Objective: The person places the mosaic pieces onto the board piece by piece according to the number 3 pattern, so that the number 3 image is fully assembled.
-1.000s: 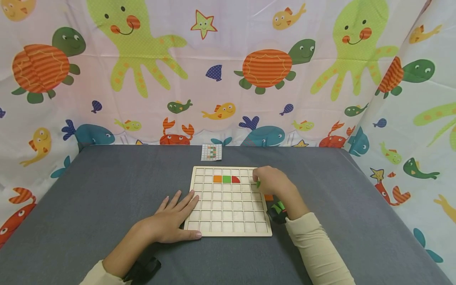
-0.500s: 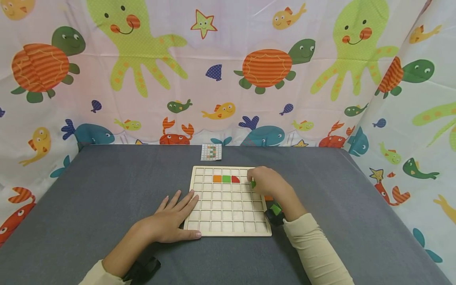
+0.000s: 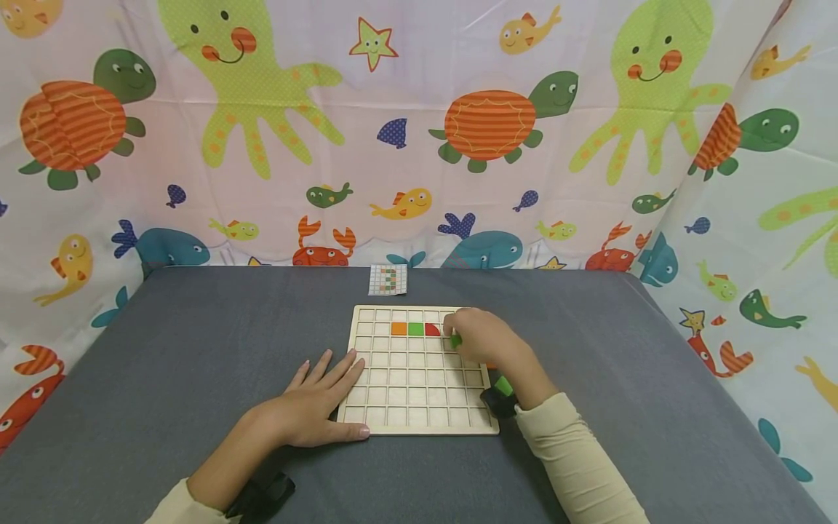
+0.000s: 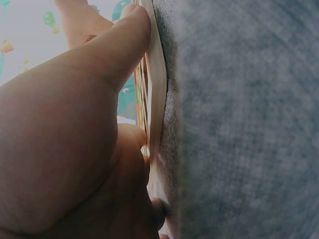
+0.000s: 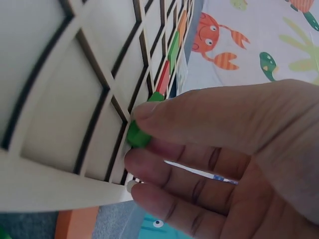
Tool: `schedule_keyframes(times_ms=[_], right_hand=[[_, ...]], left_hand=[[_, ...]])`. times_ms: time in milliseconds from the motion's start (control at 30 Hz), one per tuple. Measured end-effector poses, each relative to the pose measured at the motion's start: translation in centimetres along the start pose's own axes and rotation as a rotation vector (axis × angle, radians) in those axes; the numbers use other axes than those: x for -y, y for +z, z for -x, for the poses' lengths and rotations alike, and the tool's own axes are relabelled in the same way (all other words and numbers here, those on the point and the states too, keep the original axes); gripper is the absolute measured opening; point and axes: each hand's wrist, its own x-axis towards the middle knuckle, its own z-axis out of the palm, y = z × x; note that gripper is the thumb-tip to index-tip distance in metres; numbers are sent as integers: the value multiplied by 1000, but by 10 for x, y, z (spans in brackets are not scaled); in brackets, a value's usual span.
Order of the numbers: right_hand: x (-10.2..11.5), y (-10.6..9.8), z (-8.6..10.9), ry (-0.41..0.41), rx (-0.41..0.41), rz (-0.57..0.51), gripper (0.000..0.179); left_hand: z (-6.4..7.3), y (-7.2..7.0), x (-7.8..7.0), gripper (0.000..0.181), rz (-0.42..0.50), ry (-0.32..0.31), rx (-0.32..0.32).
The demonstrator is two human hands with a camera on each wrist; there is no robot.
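Observation:
A wooden grid board [image 3: 398, 378] lies on the grey table. My left hand [image 3: 308, 411] rests with spread fingers on its left edge, the thumb at the near left corner. In the right wrist view my right thumb and fingers pinch a small green piece [image 5: 138, 135] against the grid. The head view places my right hand [image 3: 489, 338] over the board's upper right, just right of a row in the grid. That row holds an orange square [image 3: 399, 329], a green square [image 3: 415, 329] and a red piece with one rounded corner [image 3: 432, 330].
Behind the board lies a small card [image 3: 388, 279] printed with a coloured grid pattern. Partly hidden under my right wrist, beside the board, are another green piece [image 3: 503, 386] and an orange piece [image 5: 75, 221]. A curtain [image 3: 275, 196] printed with sea animals borders the table.
My right hand has slid left across the board's upper right, carrying the green piece toward the red one. My left hand has stayed in place.

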Motion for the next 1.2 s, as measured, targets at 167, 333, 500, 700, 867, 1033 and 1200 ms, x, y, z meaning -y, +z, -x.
schedule_keyframes(times_ms=[167,333,500,700,867,1033,1200], right_hand=[[3,2,-2,-17,-11,-12,23],[5,3,-1,-40,-42,-10,22],[5,5,-2,-84,-65,-32,20],[6,9,-5,-153,-92,-71,17],[9,10,-3,-177,-120,-107,18],[12,11,-2,-227,-151,-115,18],[12,13,-3,-263,-167,-116,20]], left_hand=[[0,0,0,106,5,1,0],[1,-1,-1,105,6,3,0],[1,-1,0,105,2,5,0],[1,-1,0,105,2,11,-1],[1,0,0,105,5,14,-3],[0,0,0,105,8,8,1],[0,-1,0,105,6,4,4]])
